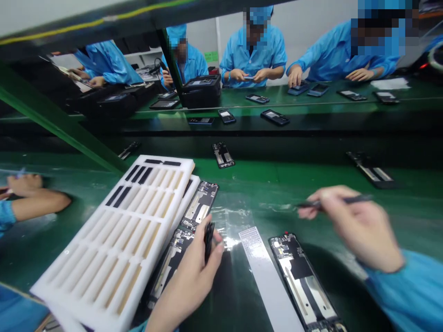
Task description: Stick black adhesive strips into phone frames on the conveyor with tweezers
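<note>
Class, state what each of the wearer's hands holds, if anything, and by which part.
Right hand: a slim dark tool, held around its middle. Left hand: black pieces between thumb and fingers; exact part unclear.

Phone-assembly workshop | workers [277,53] wear blue smocks [232,55] and caps [177,32] | opened smartphones [301,272] lie on green workbench [277,177] | slotted white parts tray [65,297]

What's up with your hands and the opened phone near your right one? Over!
Left hand: holding thin black pieces. Right hand: gripping slim dark tool. Opened phone: lying flat, insides showing. Pale strip beside it, not on top.
</note>
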Available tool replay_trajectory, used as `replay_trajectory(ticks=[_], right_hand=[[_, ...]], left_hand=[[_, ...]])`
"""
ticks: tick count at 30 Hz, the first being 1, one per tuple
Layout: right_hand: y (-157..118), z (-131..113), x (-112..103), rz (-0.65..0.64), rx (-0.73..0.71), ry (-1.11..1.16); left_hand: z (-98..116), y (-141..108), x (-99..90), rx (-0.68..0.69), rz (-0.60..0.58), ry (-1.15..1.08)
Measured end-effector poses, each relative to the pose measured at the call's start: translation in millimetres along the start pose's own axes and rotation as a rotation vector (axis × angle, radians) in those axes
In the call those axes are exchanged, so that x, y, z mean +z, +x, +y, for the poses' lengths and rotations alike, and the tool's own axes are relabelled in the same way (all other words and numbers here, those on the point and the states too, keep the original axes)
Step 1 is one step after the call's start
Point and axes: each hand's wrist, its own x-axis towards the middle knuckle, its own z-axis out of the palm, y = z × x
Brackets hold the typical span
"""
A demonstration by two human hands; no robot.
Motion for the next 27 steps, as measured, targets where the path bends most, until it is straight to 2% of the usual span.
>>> replay_trajectory(ticks=[1, 2, 5, 7, 10, 14, 23, 27], right_hand=[[-4.2, 5.2, 0.3, -0.008, 0.014, 0.0], [-9.3, 10.9, 4.3, -0.017, 0.031, 0.002], [-29.5, 29.0, 29.8, -0.066, 0.096, 0.018], [-43.4, 38.6, 47.0, -0.108, 0.125, 0.037], [-56.7, 46.4, 60.3, -0.179, 0.099, 0.049], [-60.1, 49.4, 61.4, -0.214, 0.031, 0.003], [-63.5, 54.6, 60.5, -0.238, -0.038, -0.048], [-52.2, 45.5, 55.2, -0.341, -0.051, -0.055]], left_hand=[[-7.5, -6.7, 3.2, 0.0, -0.013, 0.159], [-14.8, -12.7, 8.5, 0.055, -0.057, 0.31], [-30.3, -24.2, 30.8, 0.338, -0.227, 0.756], [-32.9, -26.1, 43.5, 0.474, -0.286, 1.012], [-30.4, -23.5, 52.3, 0.54, -0.315, 1.232], [-30.3, -20.0, 52.4, 0.563, -0.333, 1.316], [-44.2, -23.5, 52.7, 0.599, -0.283, 1.28], [-44.8, -23.9, 53.0, 0.629, -0.267, 1.275]])
